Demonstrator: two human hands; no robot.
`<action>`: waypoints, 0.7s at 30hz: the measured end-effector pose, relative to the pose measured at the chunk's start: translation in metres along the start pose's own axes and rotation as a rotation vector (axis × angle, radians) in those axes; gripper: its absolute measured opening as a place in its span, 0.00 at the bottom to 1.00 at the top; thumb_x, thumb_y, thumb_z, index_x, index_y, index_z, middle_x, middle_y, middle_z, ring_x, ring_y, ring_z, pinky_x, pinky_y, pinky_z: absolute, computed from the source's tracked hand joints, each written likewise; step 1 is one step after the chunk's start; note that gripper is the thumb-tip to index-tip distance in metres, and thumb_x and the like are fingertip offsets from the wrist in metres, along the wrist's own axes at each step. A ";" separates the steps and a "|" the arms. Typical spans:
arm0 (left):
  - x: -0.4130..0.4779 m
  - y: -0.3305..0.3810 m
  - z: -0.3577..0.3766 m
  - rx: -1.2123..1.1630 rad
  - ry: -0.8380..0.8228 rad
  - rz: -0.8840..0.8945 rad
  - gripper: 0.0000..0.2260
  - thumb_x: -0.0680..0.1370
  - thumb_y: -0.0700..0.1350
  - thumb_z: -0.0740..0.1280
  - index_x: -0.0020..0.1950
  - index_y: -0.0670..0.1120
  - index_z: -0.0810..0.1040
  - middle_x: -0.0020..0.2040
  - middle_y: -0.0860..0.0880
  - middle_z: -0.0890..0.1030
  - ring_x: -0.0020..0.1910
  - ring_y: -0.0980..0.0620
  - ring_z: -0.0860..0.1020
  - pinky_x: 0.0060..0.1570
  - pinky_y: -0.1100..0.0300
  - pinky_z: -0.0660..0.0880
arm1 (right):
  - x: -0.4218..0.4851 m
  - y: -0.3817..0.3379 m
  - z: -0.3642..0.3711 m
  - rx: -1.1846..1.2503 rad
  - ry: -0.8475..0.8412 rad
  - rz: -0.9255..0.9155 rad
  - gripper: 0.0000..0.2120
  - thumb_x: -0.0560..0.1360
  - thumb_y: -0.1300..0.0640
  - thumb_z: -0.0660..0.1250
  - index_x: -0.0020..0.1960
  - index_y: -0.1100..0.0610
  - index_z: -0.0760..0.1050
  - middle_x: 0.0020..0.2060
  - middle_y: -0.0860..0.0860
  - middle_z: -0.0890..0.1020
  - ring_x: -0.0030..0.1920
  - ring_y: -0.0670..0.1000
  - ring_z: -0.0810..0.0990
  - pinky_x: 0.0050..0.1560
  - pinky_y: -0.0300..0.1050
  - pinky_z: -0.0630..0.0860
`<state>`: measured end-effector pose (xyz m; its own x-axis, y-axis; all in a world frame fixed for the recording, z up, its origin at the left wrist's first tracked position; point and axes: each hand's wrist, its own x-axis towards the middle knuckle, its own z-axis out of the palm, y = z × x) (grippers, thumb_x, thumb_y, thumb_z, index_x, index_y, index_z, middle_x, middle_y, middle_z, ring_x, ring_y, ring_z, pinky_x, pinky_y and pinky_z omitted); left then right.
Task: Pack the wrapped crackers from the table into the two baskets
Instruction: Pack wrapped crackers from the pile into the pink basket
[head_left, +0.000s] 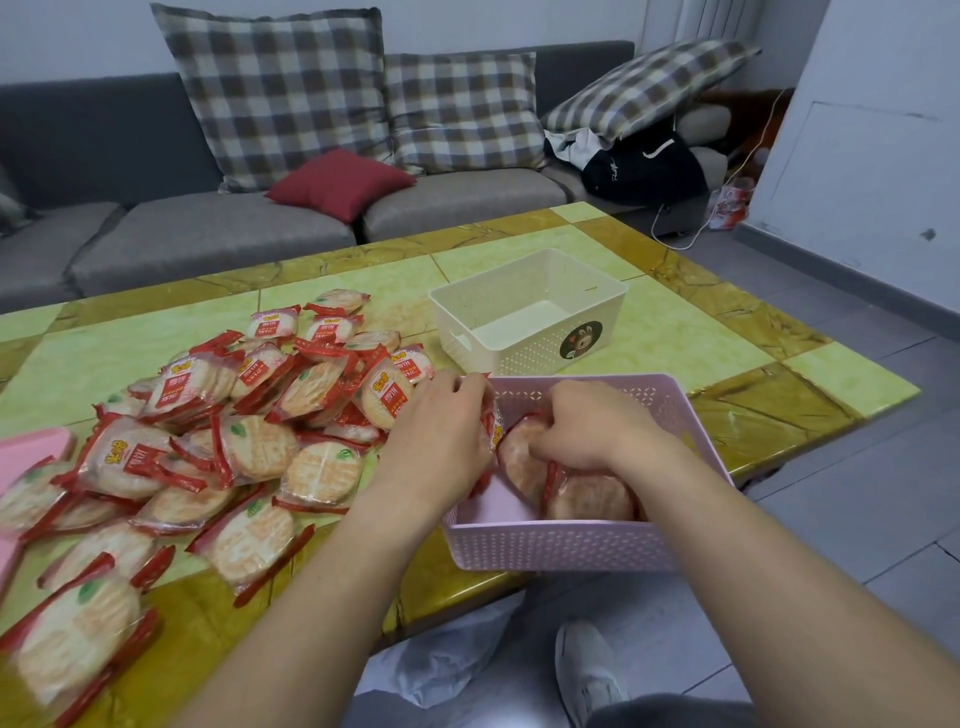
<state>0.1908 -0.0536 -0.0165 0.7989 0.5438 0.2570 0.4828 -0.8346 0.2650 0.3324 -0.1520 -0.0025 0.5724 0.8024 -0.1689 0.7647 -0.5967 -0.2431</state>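
A pile of wrapped crackers (249, 415) in clear and red packets covers the left half of the table. A pink basket (561, 543) sits at the table's near edge with a few packets (587, 499) inside. My right hand (587, 421) is inside the pink basket, fingers curled on a cracker packet (522, 457). My left hand (441, 431) is at the basket's left rim, gripping a packet (491, 431) that stands on edge against the wall. A cream basket (524, 312) with a bear sticker stands empty just behind the pink one.
The yellow-green tiled table (701, 332) ends close on the right and near side. A pink lid or tray (26, 457) lies at the far left. A grey sofa (208, 234) with plaid pillows is behind. My knee and shoe show below the table.
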 end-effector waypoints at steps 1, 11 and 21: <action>0.000 0.001 0.000 0.011 0.006 0.003 0.17 0.75 0.44 0.70 0.63 0.48 0.75 0.58 0.46 0.75 0.59 0.43 0.73 0.56 0.49 0.73 | -0.001 0.003 -0.003 0.057 0.026 0.005 0.11 0.69 0.49 0.70 0.39 0.56 0.73 0.37 0.52 0.78 0.42 0.57 0.79 0.38 0.46 0.71; 0.002 -0.008 0.001 -0.068 -0.061 0.032 0.32 0.68 0.51 0.75 0.70 0.51 0.69 0.65 0.49 0.71 0.64 0.47 0.72 0.60 0.55 0.71 | -0.004 -0.018 0.011 0.360 0.059 -0.053 0.12 0.69 0.53 0.77 0.38 0.51 0.73 0.36 0.49 0.80 0.38 0.51 0.79 0.35 0.45 0.72; 0.005 -0.004 0.001 0.175 -0.090 0.104 0.29 0.69 0.64 0.71 0.68 0.60 0.70 0.65 0.53 0.70 0.64 0.47 0.69 0.61 0.50 0.69 | -0.011 0.011 0.002 0.027 -0.349 -0.192 0.28 0.70 0.54 0.75 0.69 0.53 0.75 0.59 0.50 0.82 0.55 0.53 0.81 0.58 0.50 0.80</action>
<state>0.1927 -0.0476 -0.0174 0.8728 0.4501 0.1889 0.4443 -0.8928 0.0743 0.3338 -0.1670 -0.0050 0.2812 0.8573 -0.4313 0.8372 -0.4388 -0.3264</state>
